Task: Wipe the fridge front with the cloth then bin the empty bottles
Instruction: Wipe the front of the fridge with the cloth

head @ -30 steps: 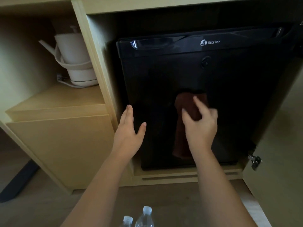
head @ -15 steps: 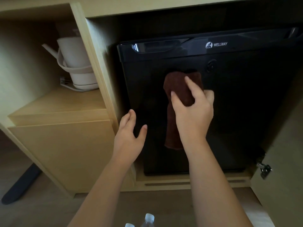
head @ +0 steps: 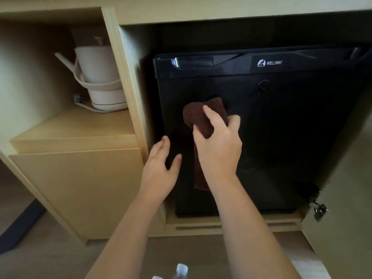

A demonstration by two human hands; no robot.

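The person's right hand [head: 218,146] is gripping a dark brown cloth [head: 198,115] and pressing it against the black front of the fridge [head: 291,137]. It is working in the left half of the door, a little below the top band bearing the WELLWAY logo. The thumb and forefinger are curling round the bunched upper part of the cloth, while the rest of it is hanging down behind the wrist (its lower end is showing just left of the forearm). The left hand [head: 161,170] is holding nothing. Its fingers are lying relaxed and slightly apart, and it is hovering at the fridge's left edge, just beside the right hand; whether it is touching the door cannot be told. The fridge is sitting inside a pale wooden cabinet [head: 181,15], whose door [head: 346,228] is standing open on the right with a metal hinge [head: 319,210] showing. In the compartment to the left, a cream kettle [head: 96,73] is standing on its base on a shelf [head: 76,125]. At the bottom edge of the view, the white caps of two clear bottles [head: 181,268] are poking into sight between the person's forearms, well apart from the fridge
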